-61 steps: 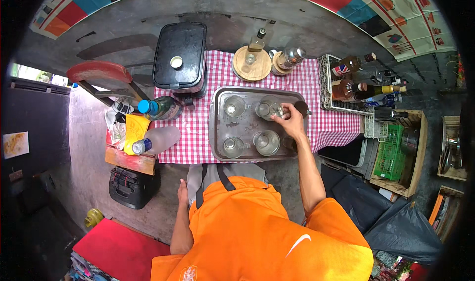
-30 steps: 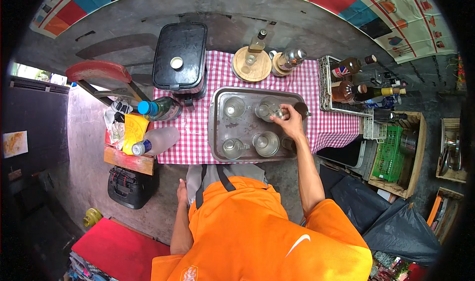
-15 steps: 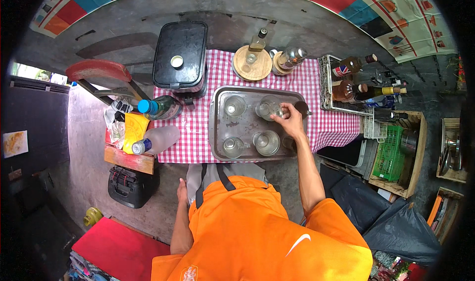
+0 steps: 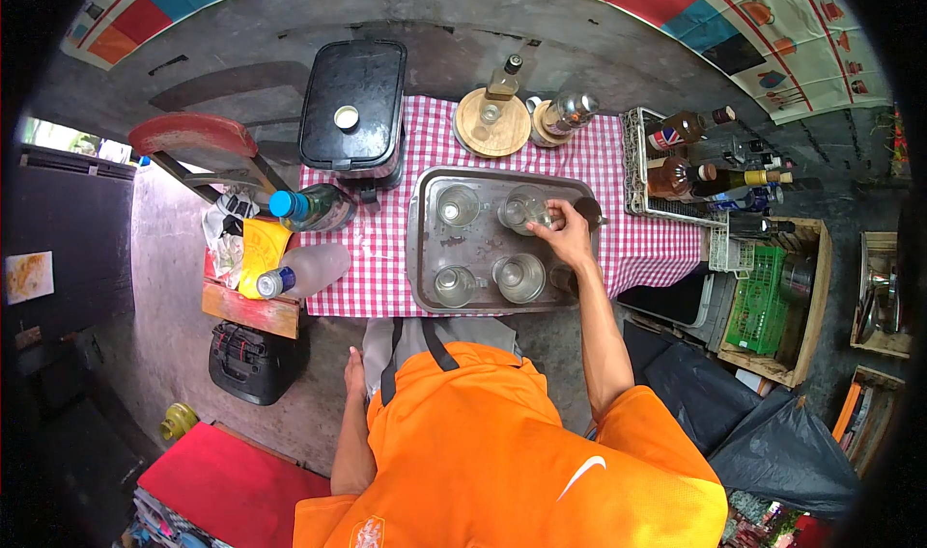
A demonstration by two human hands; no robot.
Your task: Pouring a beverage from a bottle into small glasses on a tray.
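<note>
On the dark metal tray (image 4: pixel 419 249) stand several glasses. My right hand (image 4: pixel 565 229) reaches over the tray's right half, thumb and fingers closed on a clear glass mug (image 4: pixel 519 208) in the back row. Left of it stands another clear glass mug (image 4: pixel 456 206). In the front row are a smaller clear mug (image 4: pixel 453 285) and a wider clear glass (image 4: pixel 519 280). A dark-tinted glass (image 4: pixel 587 212) sits just right of my fingers; a second dark one (image 4: pixel 563 278) is partly hidden by my wrist. My left hand (image 4: pixel 355 374) hangs low beside my body, fingers extended, holding nothing.
A black-lidded container (image 4: pixel 352 104), a blue-capped bottle (image 4: pixel 323 208) and a frosted bottle (image 4: pixel 319 271) stand left of the tray. Behind it is a bottle (image 4: pixel 502 80) on round wooden boards (image 4: pixel 473 128). A wire basket (image 4: pixel 635 162) of bottles borders the checked cloth's right side.
</note>
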